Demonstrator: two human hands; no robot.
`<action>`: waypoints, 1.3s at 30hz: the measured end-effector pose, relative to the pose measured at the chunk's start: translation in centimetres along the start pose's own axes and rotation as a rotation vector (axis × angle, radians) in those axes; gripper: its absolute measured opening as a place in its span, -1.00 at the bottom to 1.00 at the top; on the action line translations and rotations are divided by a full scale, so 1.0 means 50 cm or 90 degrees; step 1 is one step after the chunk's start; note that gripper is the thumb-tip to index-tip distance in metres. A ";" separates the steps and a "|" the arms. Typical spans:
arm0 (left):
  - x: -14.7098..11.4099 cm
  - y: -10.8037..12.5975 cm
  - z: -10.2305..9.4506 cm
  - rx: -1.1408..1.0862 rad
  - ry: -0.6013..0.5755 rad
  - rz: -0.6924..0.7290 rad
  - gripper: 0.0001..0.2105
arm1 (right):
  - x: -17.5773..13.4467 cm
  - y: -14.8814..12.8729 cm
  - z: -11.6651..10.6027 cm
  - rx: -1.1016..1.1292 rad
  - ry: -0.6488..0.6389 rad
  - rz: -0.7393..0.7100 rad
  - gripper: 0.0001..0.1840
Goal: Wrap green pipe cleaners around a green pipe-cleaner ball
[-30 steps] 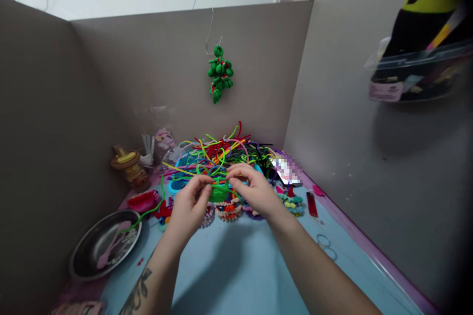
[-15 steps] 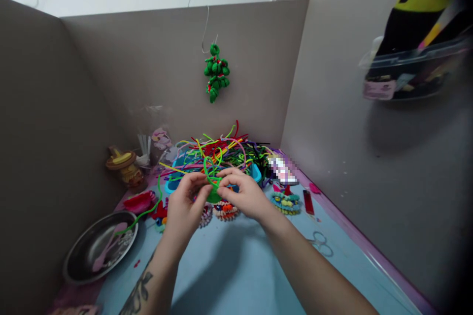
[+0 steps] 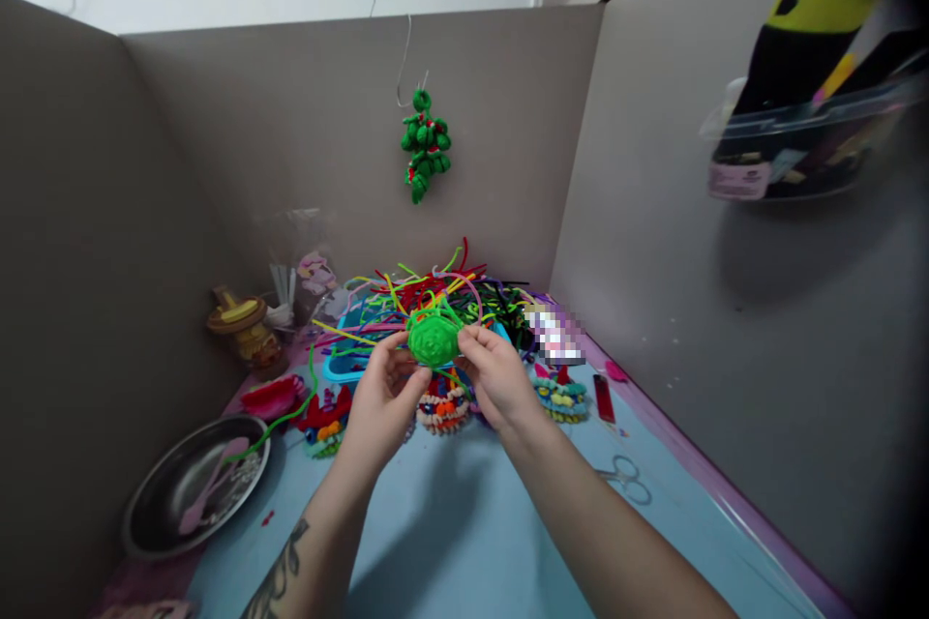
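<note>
Green piece (image 3: 434, 340) | left hand (image 3: 381, 397), right hand (image 3: 499, 375): fingers holding opposite edges | likely light, soft, bendable; best gripped by rim

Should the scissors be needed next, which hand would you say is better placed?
Probably the right hand: the scissors lie nearer to it than to the left hand, though both hold the green piece.

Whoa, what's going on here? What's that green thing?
A person is holding up a round, bright green fuzzy piece in both hands: the left hand at one side, the right hand at the other. Just behind is a blue tray heaped with colourful fuzzy stems. The scissors lie off to the right, with no hand on them, and a metal bowl sits on the left.
</note>
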State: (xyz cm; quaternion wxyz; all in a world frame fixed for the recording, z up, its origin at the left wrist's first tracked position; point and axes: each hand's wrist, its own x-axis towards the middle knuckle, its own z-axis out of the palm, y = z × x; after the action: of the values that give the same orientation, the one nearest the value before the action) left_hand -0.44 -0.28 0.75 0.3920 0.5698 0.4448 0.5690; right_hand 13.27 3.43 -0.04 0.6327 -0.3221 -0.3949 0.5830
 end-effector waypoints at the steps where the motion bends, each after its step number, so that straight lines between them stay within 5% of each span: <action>1: -0.002 0.002 0.005 -0.034 0.004 -0.011 -0.55 | -0.001 0.000 0.001 -0.002 0.000 -0.001 -0.65; 7: -0.009 0.005 0.017 -0.178 0.088 -0.062 -0.48 | -0.008 0.011 0.006 -0.001 -0.019 -0.001 -0.68; 20: -0.011 0.004 0.026 -0.300 0.123 -0.078 -0.43 | -0.023 0.009 0.019 -0.066 -0.034 -0.051 -0.75; 25: -0.006 0.016 0.013 -0.323 0.066 -0.154 -0.46 | -0.021 0.001 0.015 -0.046 -0.042 -0.065 -0.80; 33: 0.002 0.021 -0.012 -0.394 -0.023 -0.296 -0.60 | -0.011 -0.025 -0.004 0.050 -0.113 0.051 -0.74; 39: -0.003 0.022 -0.009 -0.399 -0.079 -0.316 -0.58 | -0.007 -0.028 -0.017 -0.039 -0.151 -0.014 -0.71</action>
State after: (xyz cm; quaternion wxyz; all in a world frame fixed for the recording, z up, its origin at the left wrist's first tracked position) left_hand -0.83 -0.76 1.78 0.6985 0.3310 0.3495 0.5295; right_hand 14.67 2.96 0.71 0.5780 -0.2658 -0.4880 0.5976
